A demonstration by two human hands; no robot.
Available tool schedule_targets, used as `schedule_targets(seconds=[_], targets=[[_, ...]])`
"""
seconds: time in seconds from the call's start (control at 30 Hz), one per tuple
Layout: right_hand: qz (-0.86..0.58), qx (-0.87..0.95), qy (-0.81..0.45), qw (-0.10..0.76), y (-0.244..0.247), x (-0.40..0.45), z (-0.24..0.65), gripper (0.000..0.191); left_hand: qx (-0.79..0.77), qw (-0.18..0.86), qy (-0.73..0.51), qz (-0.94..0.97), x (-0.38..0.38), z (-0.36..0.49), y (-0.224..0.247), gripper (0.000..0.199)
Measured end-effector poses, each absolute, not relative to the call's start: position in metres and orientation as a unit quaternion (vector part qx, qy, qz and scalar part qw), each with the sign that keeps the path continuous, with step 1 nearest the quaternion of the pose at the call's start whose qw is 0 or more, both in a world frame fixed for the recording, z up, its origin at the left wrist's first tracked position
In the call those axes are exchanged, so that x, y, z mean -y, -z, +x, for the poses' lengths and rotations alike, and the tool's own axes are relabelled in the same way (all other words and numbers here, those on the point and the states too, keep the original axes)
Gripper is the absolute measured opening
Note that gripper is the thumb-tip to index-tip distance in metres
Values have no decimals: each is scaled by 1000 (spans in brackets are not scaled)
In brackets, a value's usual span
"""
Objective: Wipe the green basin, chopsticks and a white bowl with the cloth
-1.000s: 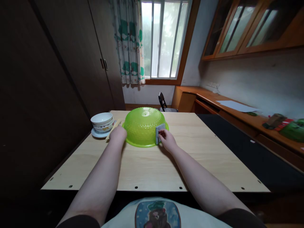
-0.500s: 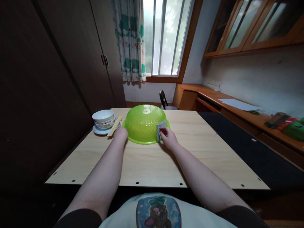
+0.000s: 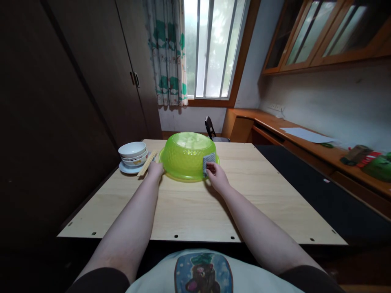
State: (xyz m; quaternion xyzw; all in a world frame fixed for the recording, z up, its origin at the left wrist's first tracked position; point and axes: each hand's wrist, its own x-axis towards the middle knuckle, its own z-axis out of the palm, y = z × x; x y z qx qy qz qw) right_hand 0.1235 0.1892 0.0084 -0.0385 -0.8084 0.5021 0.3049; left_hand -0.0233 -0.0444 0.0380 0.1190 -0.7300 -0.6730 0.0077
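I've got two hands here, one left hand [image 3: 155, 170] and one right hand [image 3: 217, 177]. In front of me are one green plastic basin [image 3: 186, 156], one grey scouring pad [image 3: 209, 164], three stacked bowls [image 3: 132, 151], one saucer [image 3: 126, 168] and one bundle of chopsticks [image 3: 147, 163], too thin for me to count singly, all on one pale wooden table [image 3: 189, 211]. Farther off I count one window [image 3: 212, 49], one black chair [image 3: 209, 128], two wardrobe doors [image 3: 100, 69], one glass-fronted wall cabinet [image 3: 317, 36] and one sheet of paper [image 3: 307, 135].
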Motion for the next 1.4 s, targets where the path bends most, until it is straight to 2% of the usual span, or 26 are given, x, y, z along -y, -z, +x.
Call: schedule_targets(seconds=[0.1,0.2,0.4,0.63,0.87,1.07,1.3,1.4], targets=[[-44,817,-478,320,-10,-192,125,33,609,-45,779,144,29,-15,-42,26],[-43,821,-458,339,-13,-194,128,37,470,-109,858,176,20,-7,-48,25],[20,814,-443,375,-18,-195,130,36,376,-147,900,167,24,-3,-57,29],[-36,846,-375,378,-17,-203,129,45,346,-253,894,128,20,6,-54,40],[44,881,-311,353,-29,-197,139,46,329,-182,913,161,26,-1,-57,35],[39,900,-207,381,-26,-195,135,29,331,-160,919,143,28,-3,-62,31],[58,895,-211,388,-26,-194,134,25,311,-162,933,79,17,17,-72,47],[56,887,-209,408,-31,-188,134,25,326,-187,924,68,0,42,-68,40]])
